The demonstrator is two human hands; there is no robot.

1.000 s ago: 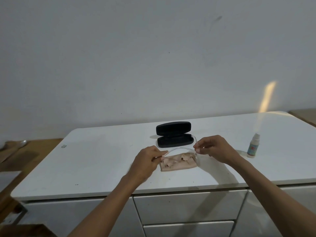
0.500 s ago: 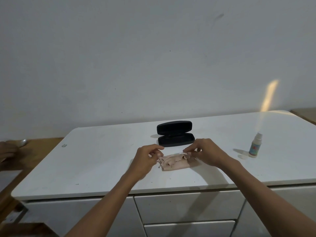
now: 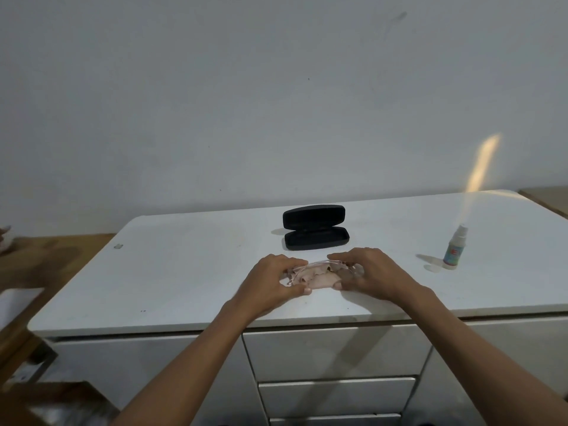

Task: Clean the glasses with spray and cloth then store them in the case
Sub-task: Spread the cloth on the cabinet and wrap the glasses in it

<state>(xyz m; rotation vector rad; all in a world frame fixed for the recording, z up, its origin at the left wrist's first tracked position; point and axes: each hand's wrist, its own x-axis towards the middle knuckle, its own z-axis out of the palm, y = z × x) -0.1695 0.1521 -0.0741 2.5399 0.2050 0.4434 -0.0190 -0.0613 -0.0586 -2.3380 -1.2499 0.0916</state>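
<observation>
Clear-framed glasses (image 3: 310, 266) lie folded just above a crumpled pink cloth (image 3: 319, 279) near the front of the white countertop (image 3: 190, 272). My left hand (image 3: 270, 282) grips the glasses' left end, thumb below and fingers on top. My right hand (image 3: 368, 275) holds their right end the same way, partly covering cloth and frame. A black glasses case (image 3: 315, 228) lies open just behind my hands. A small white spray bottle (image 3: 454, 252) with a blue label stands upright well to the right.
The countertop tops a white drawer unit (image 3: 332, 355). A wooden surface (image 3: 46, 265) adjoins it on the left, with part of another person's hand at the far left edge. A plain wall rises behind.
The glasses' temples were spread wide a second ago; both hands have come together and lowered, and the glasses now sit folded on the cloth between my fingers.
</observation>
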